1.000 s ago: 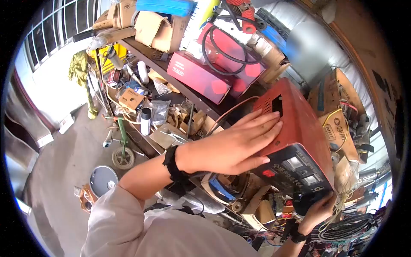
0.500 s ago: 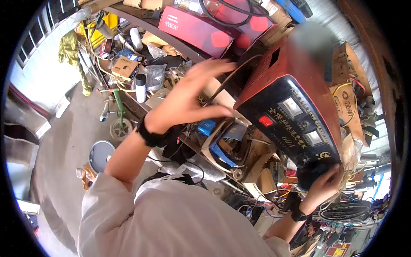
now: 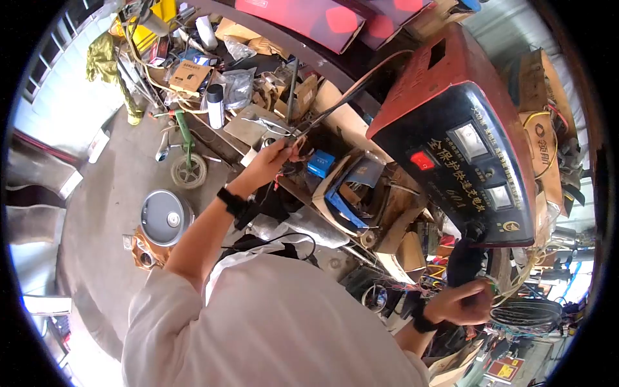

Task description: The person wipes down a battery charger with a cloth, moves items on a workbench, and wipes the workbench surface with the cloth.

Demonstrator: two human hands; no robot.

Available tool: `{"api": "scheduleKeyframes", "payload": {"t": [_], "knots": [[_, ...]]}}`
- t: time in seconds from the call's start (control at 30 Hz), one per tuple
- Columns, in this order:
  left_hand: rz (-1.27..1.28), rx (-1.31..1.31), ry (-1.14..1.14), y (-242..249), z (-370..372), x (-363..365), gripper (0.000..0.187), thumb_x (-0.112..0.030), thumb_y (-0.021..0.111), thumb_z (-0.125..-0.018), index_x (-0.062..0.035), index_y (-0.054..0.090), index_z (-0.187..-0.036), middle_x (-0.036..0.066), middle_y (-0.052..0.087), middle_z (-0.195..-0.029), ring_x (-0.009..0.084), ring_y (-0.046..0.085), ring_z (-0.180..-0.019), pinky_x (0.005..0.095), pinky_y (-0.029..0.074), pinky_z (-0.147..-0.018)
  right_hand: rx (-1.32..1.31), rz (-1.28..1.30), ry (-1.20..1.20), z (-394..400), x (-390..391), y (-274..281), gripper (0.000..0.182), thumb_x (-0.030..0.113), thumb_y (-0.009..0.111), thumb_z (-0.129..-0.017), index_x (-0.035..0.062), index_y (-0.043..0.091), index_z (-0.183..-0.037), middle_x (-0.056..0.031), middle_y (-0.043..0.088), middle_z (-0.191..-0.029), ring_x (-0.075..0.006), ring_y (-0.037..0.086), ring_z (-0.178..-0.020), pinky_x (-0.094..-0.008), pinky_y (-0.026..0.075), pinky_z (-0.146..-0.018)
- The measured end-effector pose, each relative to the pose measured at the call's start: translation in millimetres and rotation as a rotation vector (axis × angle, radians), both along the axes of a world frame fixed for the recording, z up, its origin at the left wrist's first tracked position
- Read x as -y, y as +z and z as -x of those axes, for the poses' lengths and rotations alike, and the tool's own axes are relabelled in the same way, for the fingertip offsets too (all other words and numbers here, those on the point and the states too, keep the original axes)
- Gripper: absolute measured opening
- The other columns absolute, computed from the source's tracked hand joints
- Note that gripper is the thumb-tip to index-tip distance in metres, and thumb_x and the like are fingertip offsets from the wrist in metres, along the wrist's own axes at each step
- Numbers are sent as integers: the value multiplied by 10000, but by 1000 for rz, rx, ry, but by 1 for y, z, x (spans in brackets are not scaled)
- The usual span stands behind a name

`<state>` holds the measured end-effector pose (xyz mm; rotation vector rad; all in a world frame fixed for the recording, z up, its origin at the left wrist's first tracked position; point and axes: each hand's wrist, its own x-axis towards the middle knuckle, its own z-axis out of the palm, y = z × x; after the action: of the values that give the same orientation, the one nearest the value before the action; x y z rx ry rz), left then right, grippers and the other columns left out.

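Note:
My left hand is closed around a dark cable, which runs up to the back of the battery charger. Small metal-looking ends show by the fingers, too small to make out. The battery charger has a red case and a black front with a red switch, two meters and gold lettering. It stands tilted in this view at the right. Below its lower corner, my right hand is curled beside a dark, soft-looking piece. What those fingers hold, if anything, is hidden.
An open carton and a blue box lie on the cluttered bench. A spray can stands farther left. On the floor are a grey round-topped bucket and a small wheel. Coiled cable lies at right.
My left hand has gone from spread fingers to gripping the cable, lower and away from the charger. My right hand has dropped from the charger's lower edge and curled. The view has shifted.

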<state>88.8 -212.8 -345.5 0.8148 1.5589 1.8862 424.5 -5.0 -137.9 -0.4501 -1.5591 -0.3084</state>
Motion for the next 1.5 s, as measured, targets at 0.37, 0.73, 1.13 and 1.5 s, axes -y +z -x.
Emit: {"api": "scheduleKeyframes", "payload": {"t": [0.37, 0.73, 1.13, 1.5], "knots": [[249, -182, 8, 7, -12, 6, 262, -118, 518, -965, -1, 515, -1200, 84, 633, -998, 148, 582, -975, 288, 456, -876, 869, 649, 705, 111, 57, -100, 210, 66, 665, -784, 73, 603, -984, -91, 633, -809, -299, 629, -696, -368, 505, -608], [521, -85, -133, -170, -5, 51, 417, -61, 612, -812, -35, 542, -1222, 155, 630, -1113, 244, 614, -1029, 339, 486, -875, 1131, 1228, 908, 243, 70, -186, 577, 235, 725, -778, 47, 482, -1267, -147, 631, -887, -324, 634, -799, -379, 499, -675], [763, -324, 232, -175, -13, 59, 421, -96, 621, -775, -62, 527, -1185, 178, 616, -1001, 346, 598, -948, 433, 478, -839, 1067, 756, 754, 205, 47, -196, 133, 178, 646, -857, 48, 625, -873, -126, 656, -821, -309, 647, -714, -367, 508, -625], [965, -157, -73, -230, -19, 61, 264, -271, 722, -729, -42, 643, -836, 143, 654, -797, 318, 629, -766, 401, 495, -686, 1101, 953, 874, 223, 65, -200, 187, 174, 666, -845, 38, 623, -965, -143, 657, -924, -315, 649, -849, -352, 516, -727]]}}
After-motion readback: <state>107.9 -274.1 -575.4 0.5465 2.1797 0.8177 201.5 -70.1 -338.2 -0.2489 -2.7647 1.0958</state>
